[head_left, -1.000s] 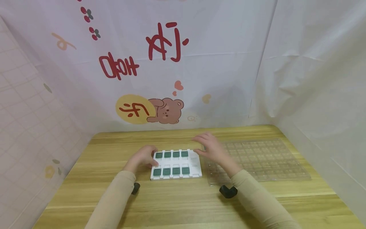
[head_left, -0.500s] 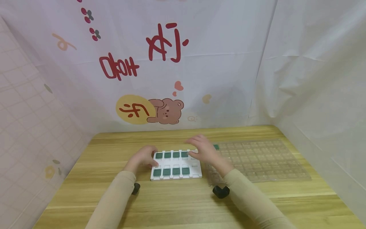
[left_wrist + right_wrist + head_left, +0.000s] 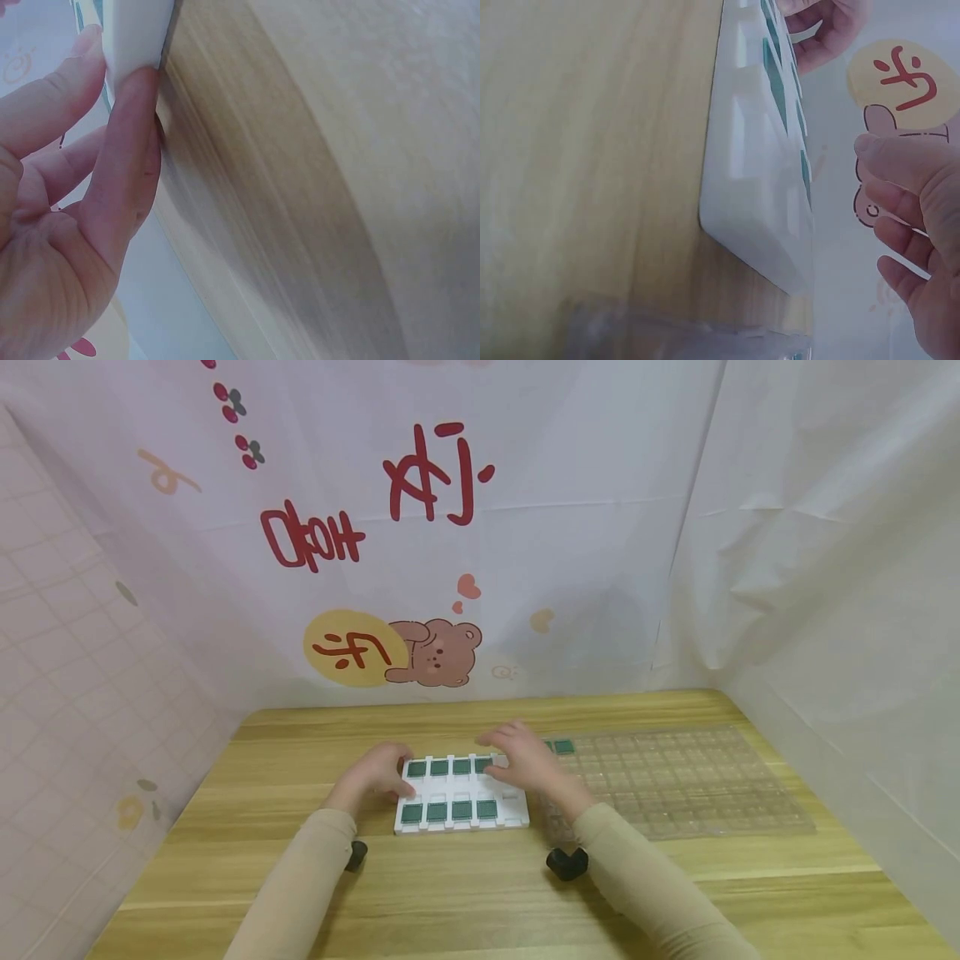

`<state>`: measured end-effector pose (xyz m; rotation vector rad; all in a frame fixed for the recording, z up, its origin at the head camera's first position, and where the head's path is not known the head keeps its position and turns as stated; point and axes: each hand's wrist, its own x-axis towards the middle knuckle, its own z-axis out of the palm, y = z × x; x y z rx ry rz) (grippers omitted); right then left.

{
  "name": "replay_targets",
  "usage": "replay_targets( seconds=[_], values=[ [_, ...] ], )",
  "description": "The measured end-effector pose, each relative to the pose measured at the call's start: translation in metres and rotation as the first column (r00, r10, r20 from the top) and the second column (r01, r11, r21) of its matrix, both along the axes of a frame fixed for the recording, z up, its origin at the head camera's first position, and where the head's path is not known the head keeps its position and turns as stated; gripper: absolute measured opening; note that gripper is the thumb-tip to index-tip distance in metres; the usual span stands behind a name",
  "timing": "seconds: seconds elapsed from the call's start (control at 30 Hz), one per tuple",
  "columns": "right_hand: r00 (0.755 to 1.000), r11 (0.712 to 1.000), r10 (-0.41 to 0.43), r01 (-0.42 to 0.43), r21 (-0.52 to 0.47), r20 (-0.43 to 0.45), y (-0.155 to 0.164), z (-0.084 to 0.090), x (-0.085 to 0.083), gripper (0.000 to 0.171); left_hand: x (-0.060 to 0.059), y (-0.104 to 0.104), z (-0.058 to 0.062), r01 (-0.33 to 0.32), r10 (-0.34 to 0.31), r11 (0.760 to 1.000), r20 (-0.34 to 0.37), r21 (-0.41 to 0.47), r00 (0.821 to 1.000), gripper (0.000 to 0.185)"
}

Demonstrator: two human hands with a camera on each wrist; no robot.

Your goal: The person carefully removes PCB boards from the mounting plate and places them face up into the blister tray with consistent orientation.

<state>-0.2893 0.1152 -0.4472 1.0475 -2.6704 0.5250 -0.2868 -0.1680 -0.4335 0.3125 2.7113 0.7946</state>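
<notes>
A white slotted tray (image 3: 435, 788) lies on the table with two rows of green square chips (image 3: 461, 810); the slots at its right end show bare white. My left hand (image 3: 384, 770) grips the tray's left end, and the left wrist view shows the thumb and fingers (image 3: 124, 161) pinching its edge. Over the tray's upper right corner hovers my right hand (image 3: 525, 764), its thumb near the last chip (image 3: 483, 765) of the far row. Nothing shows between the right thumb and fingers (image 3: 900, 274) in the right wrist view.
To the right, a clear plastic tray (image 3: 675, 781) with a grid of pockets lies flat. Green chips (image 3: 564, 747) sit at its far left corner, partly hidden by my right hand. A white printed curtain (image 3: 600, 568) stands behind the wooden table (image 3: 450, 893).
My right hand has moved left from the clear tray's edge to over the white tray, uncovering green chips in the clear tray's corner. My left hand keeps its grip.
</notes>
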Motion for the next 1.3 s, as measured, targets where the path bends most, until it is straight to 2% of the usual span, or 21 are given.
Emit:
replay_targets(
  seconds=[0.3, 0.53, 1.03, 1.3],
  values=[
    [0.999, 0.999, -0.035, 0.034, 0.040, 0.036, -0.006, -0.006, -0.003, 0.042, 0.001, 0.000, 0.000, 0.003, -0.003, 1.000, -0.007, -0.013, 1.000, 0.061],
    [0.997, 0.995, -0.074, 0.071, 0.071, 0.029, -0.009, -0.013, -0.008, 0.041, 0.000, 0.001, 0.001, 0.003, -0.003, 1.000, -0.004, -0.015, 1.000, 0.060],
    [0.986, 0.977, -0.156, 0.144, 0.156, 0.067, -0.016, -0.017, -0.010, 0.040, 0.001, 0.001, 0.001, -0.004, 0.004, 1.000, 0.001, -0.004, 1.000, 0.058],
    [0.981, 0.972, -0.179, 0.164, 0.171, 0.080, -0.017, -0.017, -0.009, 0.040, 0.000, 0.000, -0.001, 0.005, -0.005, 1.000, -0.005, 0.001, 1.000, 0.061]
  ],
)
